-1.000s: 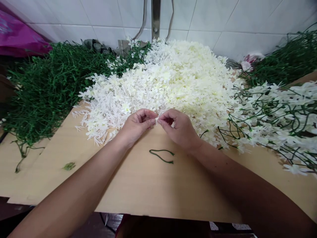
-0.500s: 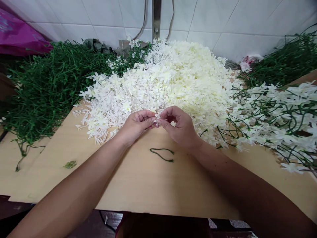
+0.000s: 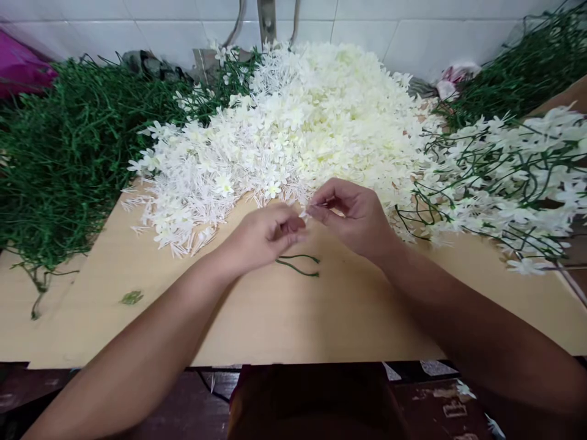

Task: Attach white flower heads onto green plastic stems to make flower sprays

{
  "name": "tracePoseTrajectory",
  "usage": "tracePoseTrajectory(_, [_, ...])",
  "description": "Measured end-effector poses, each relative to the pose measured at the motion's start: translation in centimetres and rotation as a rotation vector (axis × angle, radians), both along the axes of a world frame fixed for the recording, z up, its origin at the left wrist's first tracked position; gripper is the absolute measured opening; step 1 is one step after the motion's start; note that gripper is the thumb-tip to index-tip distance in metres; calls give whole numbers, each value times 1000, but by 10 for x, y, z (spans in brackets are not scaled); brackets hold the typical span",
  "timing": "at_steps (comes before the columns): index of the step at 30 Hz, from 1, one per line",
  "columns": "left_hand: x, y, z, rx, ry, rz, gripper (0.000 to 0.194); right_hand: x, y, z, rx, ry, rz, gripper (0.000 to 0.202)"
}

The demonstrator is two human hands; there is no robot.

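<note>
Over the front of the flower heap, my right hand [image 3: 348, 214] pinches a small white flower piece [image 3: 305, 214] between thumb and fingertips. Just left of it, my left hand [image 3: 270, 235] is blurred, its fingers curled near the same piece; whether it grips anything cannot be made out. Below the hands a bent green stem [image 3: 300, 267] lies on the tan board [image 3: 275, 318], partly hidden by my left hand. The large heap of white and cream petals [image 3: 339, 116] rises behind both hands.
Green stems [image 3: 82, 134] are piled at the left, and more [image 3: 532, 73] at the back right. White flowers on green stems [image 3: 513, 177] spread at the right. A small green scrap [image 3: 132, 297] lies front left. A tiled wall [image 3: 426, 43] stands behind.
My left hand has come away slightly from the flower piece and moved lower. My right hand has shifted a little right with the piece. The whole view has tilted down.
</note>
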State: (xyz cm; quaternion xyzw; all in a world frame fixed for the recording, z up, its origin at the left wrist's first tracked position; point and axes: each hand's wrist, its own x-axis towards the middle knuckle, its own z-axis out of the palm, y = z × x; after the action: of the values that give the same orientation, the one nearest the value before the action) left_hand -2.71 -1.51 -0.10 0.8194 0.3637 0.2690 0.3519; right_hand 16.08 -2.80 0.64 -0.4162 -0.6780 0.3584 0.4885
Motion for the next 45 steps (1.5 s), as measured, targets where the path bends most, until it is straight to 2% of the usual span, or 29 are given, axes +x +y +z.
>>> tracePoseTrajectory(2, [4, -5, -2, 134, 165, -137, 11, 9, -5, -4, -118, 77, 15, 16])
tracePoseTrajectory(4, [9, -8, -5, 247, 266, -203, 9, 14, -9, -10, -218, 147, 32, 24])
tracePoseTrajectory(8, [12, -6, -8, 361, 335, -167, 16, 11, -10, -15, -336, 232, 106, 37])
tracePoseTrajectory(13, [3, 2, -8, 341, 357, -79, 15, 11, -9, -13, -389, 207, 134, 38])
tracePoseTrajectory(18, [1, 2, -7, 250, 343, -158, 9, 15, -8, -13, -420, 231, 114, 36])
tracePoseTrajectory(23, [8, -1, -12, 253, 323, -148, 14, 13, -8, -13, -477, 211, 154, 38])
tracePoseTrajectory(25, [9, -1, -13, 188, 246, -104, 12, 13, -9, -13, -502, 222, 152, 39])
tracePoseTrajectory(30, [10, 1, -9, -246, -73, 100, 4, 13, -8, -15, -528, 231, 128, 40])
tracePoseTrajectory(32, [10, 2, -7, -349, -161, 135, 3, 13, -7, -15, -535, 242, 126, 39])
tracePoseTrajectory(37, [12, 2, -5, -421, -249, 161, 7, 11, -9, -15, -578, 275, 114, 40])
tracePoseTrajectory(45, [13, 0, -3, -466, -271, 156, 12, 10, -10, -14, -622, 304, 88, 42])
